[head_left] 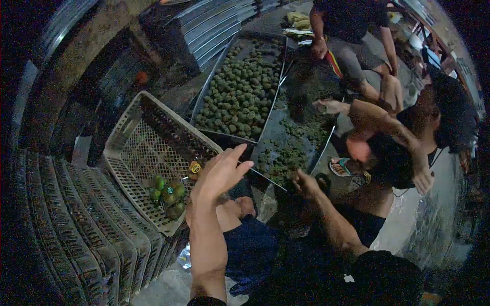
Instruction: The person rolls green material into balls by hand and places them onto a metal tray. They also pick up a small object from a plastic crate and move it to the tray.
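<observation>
My left hand (220,172) is raised between the plastic crate and the trays, its fingers stretched out and thumb apart, with nothing seen in it. Lower right of centre, my right hand (306,184) is at the near edge of a dark tray (278,155) strewn with green crumbly matter. That hand is blurred, so its grip cannot be made out. Left of my left hand, the crate (168,122) holds several green fruits (173,194) and a small yellow round object (195,167). Behind my hands, a deep metal tray (196,115) holds many round green-brown balls (237,97).
Stacked crates (87,219) fill the lower left. Corrugated metal sheets (212,30) stand at the back. One person (352,25) is at the top right; another (393,127) leans in from the right, an arm over the crumb-strewn tray. A sandalled foot (339,167) is beside it.
</observation>
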Demonstrator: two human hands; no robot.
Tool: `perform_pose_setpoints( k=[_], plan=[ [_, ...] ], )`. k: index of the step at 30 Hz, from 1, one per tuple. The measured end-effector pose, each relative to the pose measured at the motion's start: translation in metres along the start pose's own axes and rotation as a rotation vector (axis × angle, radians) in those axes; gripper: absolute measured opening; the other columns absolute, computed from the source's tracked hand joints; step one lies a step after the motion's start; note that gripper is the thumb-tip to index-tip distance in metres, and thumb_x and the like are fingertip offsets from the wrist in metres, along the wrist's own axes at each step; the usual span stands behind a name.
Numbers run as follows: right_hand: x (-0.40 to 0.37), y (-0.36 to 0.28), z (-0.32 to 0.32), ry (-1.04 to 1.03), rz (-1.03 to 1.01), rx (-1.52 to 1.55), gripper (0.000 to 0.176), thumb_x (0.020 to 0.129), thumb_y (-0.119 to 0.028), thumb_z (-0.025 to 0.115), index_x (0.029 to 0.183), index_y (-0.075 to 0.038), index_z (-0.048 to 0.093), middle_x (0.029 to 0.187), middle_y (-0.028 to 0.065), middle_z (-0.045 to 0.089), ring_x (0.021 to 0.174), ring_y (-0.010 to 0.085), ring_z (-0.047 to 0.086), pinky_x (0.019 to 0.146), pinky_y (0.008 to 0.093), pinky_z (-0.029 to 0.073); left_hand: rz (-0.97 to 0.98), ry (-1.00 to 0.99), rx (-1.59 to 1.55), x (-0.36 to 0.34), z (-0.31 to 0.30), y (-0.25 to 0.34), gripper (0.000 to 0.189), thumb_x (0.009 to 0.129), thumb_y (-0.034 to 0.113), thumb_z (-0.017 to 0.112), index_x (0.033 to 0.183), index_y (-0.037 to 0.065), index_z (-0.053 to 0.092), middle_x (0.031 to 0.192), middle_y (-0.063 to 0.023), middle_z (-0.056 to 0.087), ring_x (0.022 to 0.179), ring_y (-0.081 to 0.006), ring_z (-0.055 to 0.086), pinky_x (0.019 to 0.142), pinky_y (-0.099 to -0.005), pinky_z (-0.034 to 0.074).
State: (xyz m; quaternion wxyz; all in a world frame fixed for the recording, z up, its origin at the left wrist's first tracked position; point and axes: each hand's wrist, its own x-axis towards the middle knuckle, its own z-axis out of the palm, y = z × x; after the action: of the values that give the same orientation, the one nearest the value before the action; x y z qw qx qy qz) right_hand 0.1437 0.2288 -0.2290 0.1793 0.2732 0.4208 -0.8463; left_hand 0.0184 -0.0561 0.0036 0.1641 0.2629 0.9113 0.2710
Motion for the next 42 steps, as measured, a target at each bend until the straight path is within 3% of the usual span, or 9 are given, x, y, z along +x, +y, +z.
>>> perform_pose_setpoints(
  k=[4,10,16,18,22,25,31,34,42],
  plan=[
    [0.025,0.054,-0.019,0.337,0.388,-0.989,0.038,0.092,-0.044,0.048,0.096,-0.007,0.058,0.083,0.009,0.059,0.076,0.0218,0.06,0.068,0.0373,0.048,-0.041,-0.057,-0.045,0.0,-0.007,0.001,0.05,0.088,0.031,0.056,0.127,0.001,0.048,0.115,-0.0228,0.058,0.106,-0.0393,0.055,0.091,-0.0425,0.044],
    [0.104,-0.017,-0.007,-0.033,-0.054,0.054,0.029,0.095,-0.022,0.043,0.112,0.0,0.052,0.098,0.0203,0.06,0.081,0.0298,0.06,0.077,0.042,0.05,0.05,0.004,-0.1,-0.003,-0.012,-0.004,0.048,0.085,0.024,0.06,0.124,-0.001,0.049,0.108,-0.0229,0.059,0.1,-0.0396,0.056,0.087,-0.0446,0.044],
    [0.17,-0.066,0.022,0.157,-0.339,-0.187,0.039,0.086,-0.021,0.056,0.123,-0.01,0.05,0.1,0.0121,0.06,0.084,0.0294,0.06,0.069,0.0394,0.052,0.078,-0.044,-0.008,-0.001,-0.016,-0.003,0.051,0.084,0.024,0.062,0.125,-0.001,0.048,0.105,-0.0236,0.059,0.098,-0.0385,0.056,0.085,-0.0436,0.045],
    [0.203,-0.034,0.003,-0.084,-0.472,-1.599,0.061,0.085,-0.016,0.061,0.14,-0.012,0.033,0.114,0.0233,0.053,0.1,0.0393,0.055,0.081,0.0423,0.051,0.103,-0.052,-0.061,0.004,-0.008,-0.014,0.052,0.084,0.026,0.062,0.127,0.001,0.047,0.108,-0.0226,0.059,0.098,-0.038,0.057,0.085,-0.0438,0.044],
    [0.209,0.014,0.005,-0.333,-0.671,-2.149,0.058,0.083,-0.01,0.056,0.138,-0.016,0.038,0.131,0.019,0.042,0.11,0.0401,0.048,0.086,0.0459,0.05,0.084,-0.154,0.066,0.009,-0.02,-0.008,0.053,0.084,0.03,0.061,0.128,0.004,0.047,0.112,-0.0184,0.058,0.101,-0.0378,0.056,0.089,-0.0425,0.044],
    [0.239,0.069,-0.036,-0.326,-0.646,-2.051,0.056,0.081,-0.016,0.051,0.136,-0.023,0.041,0.132,0.0143,0.042,0.105,0.0391,0.053,0.066,0.0408,0.055,0.061,-0.199,0.063,0.009,-0.021,-0.013,0.057,0.085,0.032,0.06,0.132,0.004,0.044,0.111,-0.0183,0.058,0.103,-0.0367,0.056,0.094,-0.0432,0.042],
    [0.219,0.004,0.012,-0.306,0.096,-2.02,0.043,0.085,-0.012,0.048,0.128,-0.009,0.047,0.126,0.0185,0.047,0.113,0.0367,0.049,0.085,0.0428,0.05,0.074,-0.31,0.045,0.02,-0.026,-0.02,0.062,0.082,0.029,0.065,0.131,0.0,0.042,0.112,-0.019,0.058,0.099,-0.0354,0.057,0.089,-0.0433,0.045],
    [0.22,-0.025,-0.014,-0.085,-0.364,-2.064,0.043,0.086,-0.014,0.05,0.127,-0.007,0.046,0.124,0.018,0.048,0.113,0.0362,0.049,0.087,0.0432,0.049,0.142,-0.264,-0.08,0.02,-0.026,-0.022,0.064,0.078,0.024,0.068,0.131,-0.001,0.041,0.111,-0.0172,0.058,0.096,-0.0336,0.058,0.084,-0.0434,0.045],
    [0.276,-0.008,-0.073,-0.071,-0.443,-1.905,0.038,0.094,-0.026,0.044,0.123,-0.002,0.047,0.109,0.0163,0.054,0.09,0.0298,0.057,0.075,0.0409,0.05,0.138,-0.246,0.018,0.018,-0.026,-0.02,0.066,0.075,0.021,0.072,0.13,-0.001,0.043,0.113,-0.0149,0.057,0.091,-0.0312,0.058,0.079,-0.0422,0.047]
  ],
)
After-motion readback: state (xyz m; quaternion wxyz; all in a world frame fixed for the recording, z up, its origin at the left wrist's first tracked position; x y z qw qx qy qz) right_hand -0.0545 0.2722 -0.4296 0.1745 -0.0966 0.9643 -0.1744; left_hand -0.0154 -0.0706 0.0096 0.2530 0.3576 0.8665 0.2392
